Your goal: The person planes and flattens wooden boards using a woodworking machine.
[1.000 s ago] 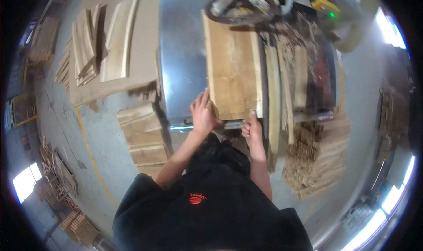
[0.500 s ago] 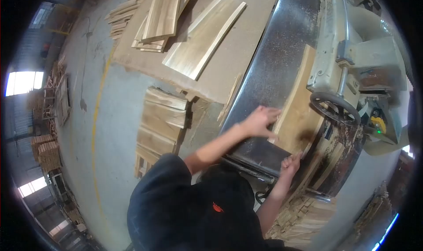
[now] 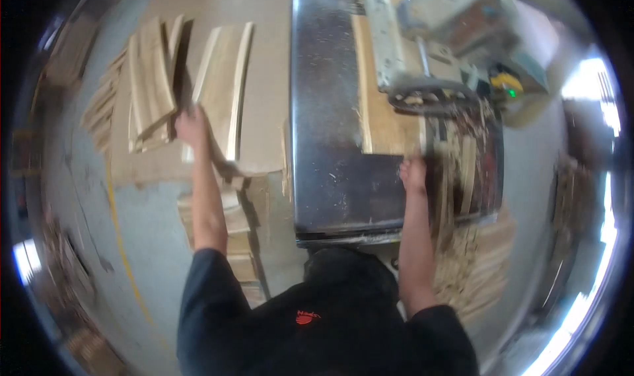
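My left hand reaches out over the brown table, between a stack of boards and a single pale-edged board; motion blur hides its finger shape and whether it touches either. My right hand is closed at the near end of a wooden board that lies on the dark metal machine table. The far part of that board runs beneath the machine head.
A black handwheel sticks out from the machine above the board. Wood strips and offcuts lie to its right. More boards are stacked low near the table. A yellow line marks the floor.
My left hand has left the board on the machine table and moved left to the boards on the brown table. My right hand stays at the board's near end. The view has turned.
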Action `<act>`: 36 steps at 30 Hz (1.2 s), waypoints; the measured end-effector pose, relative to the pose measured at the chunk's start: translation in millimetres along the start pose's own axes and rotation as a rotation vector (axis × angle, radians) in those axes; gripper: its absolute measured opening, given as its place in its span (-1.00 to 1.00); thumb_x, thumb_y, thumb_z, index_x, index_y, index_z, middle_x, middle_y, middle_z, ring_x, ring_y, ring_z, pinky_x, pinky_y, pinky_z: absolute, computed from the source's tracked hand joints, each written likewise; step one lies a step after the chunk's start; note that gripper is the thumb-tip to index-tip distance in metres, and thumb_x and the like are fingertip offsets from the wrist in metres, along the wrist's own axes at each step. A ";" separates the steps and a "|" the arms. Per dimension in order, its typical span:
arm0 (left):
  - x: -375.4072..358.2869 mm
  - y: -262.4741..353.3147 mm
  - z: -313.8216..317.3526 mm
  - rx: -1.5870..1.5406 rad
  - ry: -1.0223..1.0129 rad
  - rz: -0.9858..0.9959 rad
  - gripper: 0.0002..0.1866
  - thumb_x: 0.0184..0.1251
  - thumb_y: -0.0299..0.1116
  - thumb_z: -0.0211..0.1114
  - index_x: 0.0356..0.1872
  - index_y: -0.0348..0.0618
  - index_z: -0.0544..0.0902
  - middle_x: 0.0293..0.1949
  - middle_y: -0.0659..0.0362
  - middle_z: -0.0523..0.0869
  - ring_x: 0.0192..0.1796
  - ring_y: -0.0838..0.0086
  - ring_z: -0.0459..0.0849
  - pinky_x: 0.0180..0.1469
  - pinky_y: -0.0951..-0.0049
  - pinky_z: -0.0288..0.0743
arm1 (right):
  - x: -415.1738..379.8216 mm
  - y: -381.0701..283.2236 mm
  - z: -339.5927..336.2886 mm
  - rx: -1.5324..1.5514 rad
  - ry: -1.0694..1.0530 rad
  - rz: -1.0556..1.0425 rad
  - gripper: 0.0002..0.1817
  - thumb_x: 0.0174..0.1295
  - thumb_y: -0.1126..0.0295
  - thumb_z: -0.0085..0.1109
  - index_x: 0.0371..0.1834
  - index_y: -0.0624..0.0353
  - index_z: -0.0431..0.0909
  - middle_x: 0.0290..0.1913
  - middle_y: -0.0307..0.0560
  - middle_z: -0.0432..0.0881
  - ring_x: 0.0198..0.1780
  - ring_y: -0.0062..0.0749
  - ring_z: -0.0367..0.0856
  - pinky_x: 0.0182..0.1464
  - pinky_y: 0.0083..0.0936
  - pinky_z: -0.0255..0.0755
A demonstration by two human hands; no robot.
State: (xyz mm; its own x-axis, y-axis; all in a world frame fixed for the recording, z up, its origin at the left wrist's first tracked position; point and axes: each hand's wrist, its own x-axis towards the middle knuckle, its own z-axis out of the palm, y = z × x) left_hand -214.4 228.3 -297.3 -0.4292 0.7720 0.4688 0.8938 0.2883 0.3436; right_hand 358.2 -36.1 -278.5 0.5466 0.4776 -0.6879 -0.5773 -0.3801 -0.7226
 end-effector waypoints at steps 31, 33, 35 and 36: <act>-425.5 63.8 -302.8 -0.737 -0.492 -0.483 -0.27 0.33 -0.06 0.51 0.44 -0.21 0.54 0.08 -0.11 0.83 0.11 0.22 0.81 0.19 0.27 0.61 | -176.6 157.5 -131.1 -0.583 -0.733 -0.171 -0.57 0.59 0.05 0.13 0.19 0.20 0.62 -0.10 -0.18 0.74 -0.15 -0.59 0.66 -0.19 -0.62 0.50; -453.7 79.8 -311.5 -0.748 -0.524 -0.468 -0.23 0.32 -0.02 0.50 0.47 -0.19 0.51 0.07 -0.13 0.82 0.11 0.18 0.81 0.20 0.25 0.62 | -185.9 179.4 -153.0 -0.646 -0.801 -0.177 -0.48 0.55 0.02 0.20 0.28 0.26 0.56 0.02 -0.12 0.74 0.01 -0.49 0.67 -0.04 -0.51 0.54; -461.5 99.3 -319.8 -0.655 -0.599 -0.401 -0.21 0.32 0.02 0.48 0.48 -0.19 0.49 0.04 -0.14 0.83 0.11 0.12 0.82 0.21 0.23 0.62 | -195.6 192.0 -175.5 -0.658 -0.805 -0.328 -0.44 0.47 0.07 0.32 0.33 0.28 0.51 0.09 -0.08 0.74 0.07 -0.46 0.67 0.04 -0.46 0.58; -472.2 107.2 -323.5 -0.608 -0.636 -0.373 -0.19 0.31 0.04 0.48 0.49 -0.19 0.49 0.03 -0.14 0.83 0.12 0.09 0.82 0.22 0.22 0.62 | -192.7 195.9 -190.3 -0.595 -0.783 -0.201 -0.44 0.46 0.09 0.34 0.32 0.29 0.52 0.10 -0.08 0.73 0.07 -0.47 0.68 0.02 -0.47 0.58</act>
State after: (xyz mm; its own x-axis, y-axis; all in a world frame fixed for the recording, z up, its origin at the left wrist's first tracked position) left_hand 41.9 -288.6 -218.6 -0.3615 0.9049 -0.2247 0.4161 0.3723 0.8296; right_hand 255.1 -353.4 -300.4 -0.0757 0.8816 -0.4659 -0.0041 -0.4675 -0.8840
